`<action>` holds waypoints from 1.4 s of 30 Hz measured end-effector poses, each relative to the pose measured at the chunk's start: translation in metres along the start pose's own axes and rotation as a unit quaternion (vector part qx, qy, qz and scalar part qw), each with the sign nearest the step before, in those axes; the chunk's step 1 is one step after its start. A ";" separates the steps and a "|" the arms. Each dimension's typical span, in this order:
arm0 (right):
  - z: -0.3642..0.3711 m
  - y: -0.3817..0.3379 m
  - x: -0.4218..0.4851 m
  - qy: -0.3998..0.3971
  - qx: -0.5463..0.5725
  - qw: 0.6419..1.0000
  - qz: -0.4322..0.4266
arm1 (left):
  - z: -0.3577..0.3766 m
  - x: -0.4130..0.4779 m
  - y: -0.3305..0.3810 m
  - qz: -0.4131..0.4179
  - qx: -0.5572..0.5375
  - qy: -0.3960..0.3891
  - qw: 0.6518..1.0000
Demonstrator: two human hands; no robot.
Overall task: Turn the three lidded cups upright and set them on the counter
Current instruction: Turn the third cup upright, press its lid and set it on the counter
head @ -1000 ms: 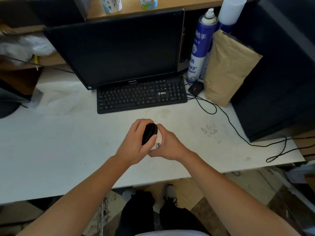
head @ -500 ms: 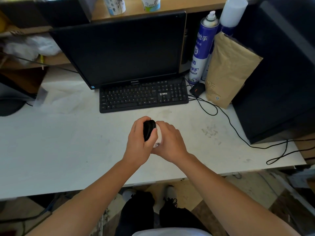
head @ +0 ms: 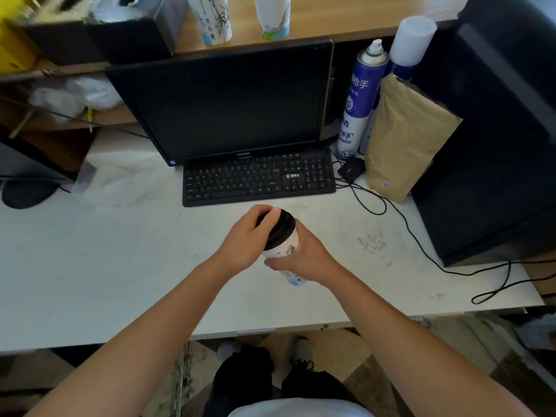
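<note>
A white desk (head: 90, 266) fills the middle of the view, its near edge running across above the person's legs. Along its far edge a dark Philips monitor (head: 228, 100) stands with a black keyboard (head: 258, 182) just in front of it. Toward the far right corner a brown paper bag (head: 406, 139) leans beside a blue spray can (head: 359, 97), with a black mouse (head: 350, 170) at the can's foot and a black cable (head: 421, 248) trailing along the right side. On the wooden shelf (head: 331, 22) above the monitor stand two printed paper cups (head: 272, 15), their upper parts cut off by the frame. Near the middle of the desk, in front of the keyboard, a white paper cup (head: 284, 245) with a black lid (head: 281, 228) is held tilted, lid uppermost. The right hand (head: 304, 257) is wrapped closed around the cup's body, and the left hand (head: 245, 236) is clamped over the lid from the left.
</note>
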State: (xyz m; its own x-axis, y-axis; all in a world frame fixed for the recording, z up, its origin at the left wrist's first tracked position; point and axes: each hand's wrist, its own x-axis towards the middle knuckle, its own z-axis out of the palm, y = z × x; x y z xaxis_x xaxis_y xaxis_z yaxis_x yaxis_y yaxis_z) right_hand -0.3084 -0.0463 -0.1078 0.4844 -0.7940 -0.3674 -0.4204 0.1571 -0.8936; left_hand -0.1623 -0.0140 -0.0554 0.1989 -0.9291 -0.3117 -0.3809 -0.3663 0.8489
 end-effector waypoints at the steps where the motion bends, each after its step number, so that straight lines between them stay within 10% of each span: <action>1: -0.005 -0.004 0.000 -0.043 0.017 0.999 0.000 | -0.006 -0.002 0.000 0.035 0.007 -0.008 0.999; 5: -0.013 -0.017 0.001 -0.153 0.032 0.988 -0.005 | -0.017 -0.006 0.000 0.093 0.033 -0.067 0.993; 23: 0.003 -0.023 0.008 -0.032 -0.011 0.999 -0.041 | -0.011 -0.001 0.016 0.036 0.031 0.055 0.997; 31: -0.013 -0.027 0.008 -0.046 0.016 0.999 -0.003 | -0.028 0.005 -0.019 0.009 -0.101 -0.026 0.995; 42: -0.027 -0.016 0.016 -0.003 0.047 0.997 0.057 | -0.015 0.020 -0.179 -0.142 0.350 0.077 0.923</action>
State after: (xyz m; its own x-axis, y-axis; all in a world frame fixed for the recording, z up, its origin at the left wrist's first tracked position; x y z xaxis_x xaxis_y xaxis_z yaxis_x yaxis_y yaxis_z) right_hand -0.3146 -0.0770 -0.0923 0.4423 -0.7640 -0.4698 -0.3991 0.3014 -0.8659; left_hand -0.0766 0.0340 -0.2073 0.4852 -0.7923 -0.3699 -0.7727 -0.5865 0.2429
